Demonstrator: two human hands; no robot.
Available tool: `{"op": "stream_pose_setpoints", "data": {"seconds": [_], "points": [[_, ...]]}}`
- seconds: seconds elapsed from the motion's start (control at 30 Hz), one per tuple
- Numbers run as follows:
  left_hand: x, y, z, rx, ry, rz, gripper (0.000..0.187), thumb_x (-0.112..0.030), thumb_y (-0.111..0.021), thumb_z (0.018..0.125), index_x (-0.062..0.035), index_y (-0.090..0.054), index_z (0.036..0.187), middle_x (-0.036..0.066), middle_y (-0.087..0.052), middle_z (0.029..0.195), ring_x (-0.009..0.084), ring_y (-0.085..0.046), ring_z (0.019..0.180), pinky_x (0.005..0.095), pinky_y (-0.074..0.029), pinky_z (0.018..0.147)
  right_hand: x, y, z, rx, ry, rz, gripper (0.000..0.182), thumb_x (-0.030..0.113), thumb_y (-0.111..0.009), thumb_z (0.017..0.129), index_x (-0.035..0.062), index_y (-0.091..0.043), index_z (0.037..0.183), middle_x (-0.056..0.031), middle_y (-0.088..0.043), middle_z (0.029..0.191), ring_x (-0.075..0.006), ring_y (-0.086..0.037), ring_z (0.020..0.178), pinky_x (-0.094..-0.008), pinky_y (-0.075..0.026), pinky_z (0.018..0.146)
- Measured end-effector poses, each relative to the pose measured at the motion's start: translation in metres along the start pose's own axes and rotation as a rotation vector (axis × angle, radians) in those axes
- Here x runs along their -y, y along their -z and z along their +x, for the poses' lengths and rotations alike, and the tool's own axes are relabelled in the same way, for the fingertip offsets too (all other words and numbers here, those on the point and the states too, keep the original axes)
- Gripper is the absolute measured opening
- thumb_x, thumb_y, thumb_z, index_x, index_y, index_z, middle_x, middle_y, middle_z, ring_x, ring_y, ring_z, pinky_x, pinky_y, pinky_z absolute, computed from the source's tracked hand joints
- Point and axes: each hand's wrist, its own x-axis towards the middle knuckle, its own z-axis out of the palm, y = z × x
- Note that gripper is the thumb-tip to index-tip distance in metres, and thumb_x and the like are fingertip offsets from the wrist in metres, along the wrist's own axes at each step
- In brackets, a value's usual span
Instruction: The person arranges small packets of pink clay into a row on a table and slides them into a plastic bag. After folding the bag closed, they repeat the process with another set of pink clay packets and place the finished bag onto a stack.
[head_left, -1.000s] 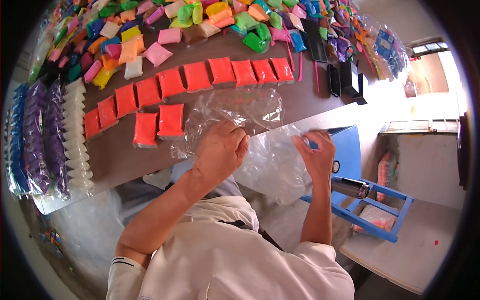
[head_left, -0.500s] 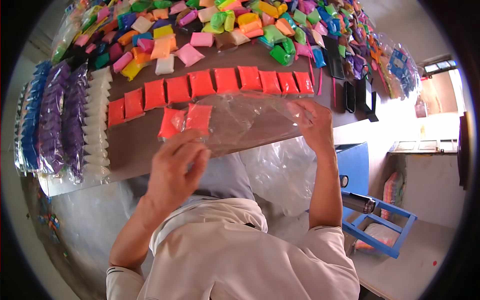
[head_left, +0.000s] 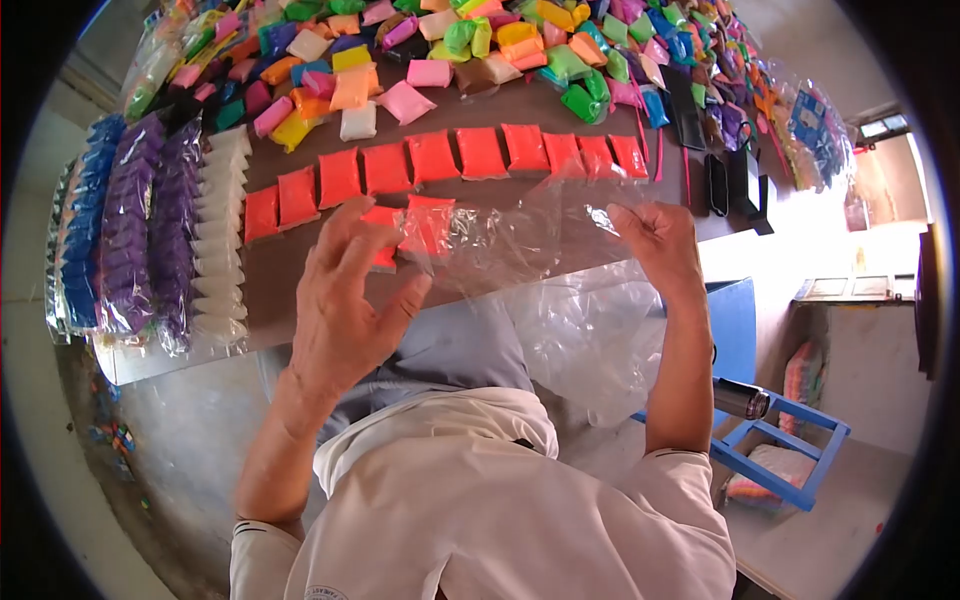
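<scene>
Right hand (head_left: 655,240): pinched closed on edge of clear bag (head_left: 505,235). Left hand (head_left: 350,280): thumb and fingers well apart; contact with film, cannot tell. Bag leftward from right-hand pinch, long axis roughly crosswise between hands, over near side of table (head_left: 275,275). Pair of red packets (head_left: 428,218) at bag's left end, nearer left hand, one partly behind its fingers. Beyond: curved row of red packets (head_left: 480,153), then mixed coloured packets (head_left: 430,72).

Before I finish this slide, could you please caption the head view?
Right hand pinching a clear plastic bag, open left hand near red packets on a brown table.
</scene>
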Motion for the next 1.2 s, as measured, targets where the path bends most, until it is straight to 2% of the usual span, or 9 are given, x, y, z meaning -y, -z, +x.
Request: {"op": "stream_pose_setpoints", "data": {"seconds": [0.2,0.3,0.37,0.47,0.67,0.8,0.87,1.07,1.2], "points": [[-0.022,0.000,-0.003,0.093,-0.118,0.046,0.050,-0.026,-0.082,0.074,-0.0075,-0.063,0.116,0.018,-0.046,0.140,0.0314,-0.058,0.106,0.0448,-0.044,0.094,0.010,0.012,0.005,0.078,0.006,0.036,0.049,0.026,-0.075,0.089,0.0032,-0.045,0.056,0.0028,-0.042,0.052,-0.0034,-0.039,0.056,-0.0296,-0.030,0.047],[-0.031,-0.003,-0.002,0.148,-0.170,0.062,0.053,-0.028,-0.083,0.072,-0.0066,-0.064,0.117,0.020,-0.044,0.145,0.0345,-0.055,0.119,0.0465,-0.042,0.100,0.013,0.013,0.006,0.119,0.007,0.059,0.047,0.023,-0.074,0.089,0.0029,-0.046,0.057,0.0033,-0.046,0.053,-0.0019,-0.045,0.058,-0.0275,-0.037,0.049],[-0.032,-0.010,-0.002,0.183,-0.208,0.044,0.052,-0.027,-0.083,0.071,-0.0076,-0.064,0.115,0.021,-0.042,0.145,0.0355,-0.053,0.121,0.0477,-0.040,0.101,0.022,0.016,0.004,0.157,-0.054,0.101,0.023,0.016,-0.074,0.089,-0.0002,-0.070,0.073,0.0010,-0.062,0.063,-0.0031,-0.055,0.061,-0.0243,-0.047,0.057],[-0.030,-0.013,-0.005,0.233,-0.268,0.032,0.051,-0.026,-0.083,0.070,-0.0079,-0.064,0.113,0.020,-0.041,0.147,0.0370,-0.052,0.121,0.0486,-0.040,0.101,0.029,0.018,0.003,0.167,-0.043,0.148,0.019,0.016,-0.072,0.088,-0.0012,-0.074,0.080,-0.0028,-0.068,0.067,-0.0054,-0.060,0.062,-0.0250,-0.049,0.059],[-0.028,-0.015,-0.008,0.241,-0.275,-0.024,0.038,-0.019,-0.080,0.072,-0.0075,-0.065,0.106,0.018,-0.042,0.146,0.0368,-0.052,0.119,0.0486,-0.041,0.101,0.021,0.023,0.011,0.254,-0.069,0.294,0.021,0.015,-0.072,0.088,-0.0013,-0.071,0.075,-0.0040,-0.068,0.066,-0.0092,-0.065,0.063,-0.0258,-0.050,0.060],[-0.022,-0.022,-0.006,0.189,-0.316,-0.011,0.028,-0.013,-0.077,0.075,-0.0068,-0.067,0.101,0.017,-0.050,0.139,0.0361,-0.055,0.115,0.0464,-0.043,0.098,0.025,0.024,0.014,0.277,-0.094,0.194,0.021,0.015,-0.073,0.087,-0.0007,-0.070,0.073,-0.0037,-0.068,0.066,-0.0092,-0.065,0.063,-0.0257,-0.051,0.060],[-0.018,-0.023,-0.005,0.161,-0.397,-0.019,0.027,-0.010,-0.074,0.079,-0.0044,-0.063,0.104,0.017,-0.056,0.132,0.0347,-0.059,0.110,0.0474,-0.043,0.098,0.019,0.021,0.015,0.207,0.038,0.103,0.024,0.016,-0.074,0.086,0.0003,-0.069,0.070,-0.0018,-0.066,0.062,-0.0060,-0.059,0.058,-0.0254,-0.046,0.054],[-0.025,-0.014,-0.006,0.202,-0.302,-0.100,0.022,-0.012,-0.077,0.077,-0.0059,-0.067,0.096,0.014,-0.060,0.128,0.0351,-0.059,0.107,0.0445,-0.047,0.093,0.037,0.019,0.006,0.135,0.047,-0.085,0.035,0.020,-0.076,0.085,0.0021,-0.059,0.059,0.0019,-0.056,0.055,-0.0019,-0.043,0.055,-0.0266,-0.031,0.048],[-0.024,-0.018,-0.009,0.206,-0.300,-0.130,0.020,-0.010,-0.077,0.079,-0.0048,-0.067,0.096,0.014,-0.060,0.127,0.0339,-0.060,0.107,0.0438,-0.048,0.091,0.038,0.018,0.007,0.100,0.080,-0.119,0.036,0.020,-0.076,0.084,0.0021,-0.058,0.059,0.0033,-0.053,0.054,-0.0015,-0.045,0.056,-0.0260,-0.032,0.048]]}}
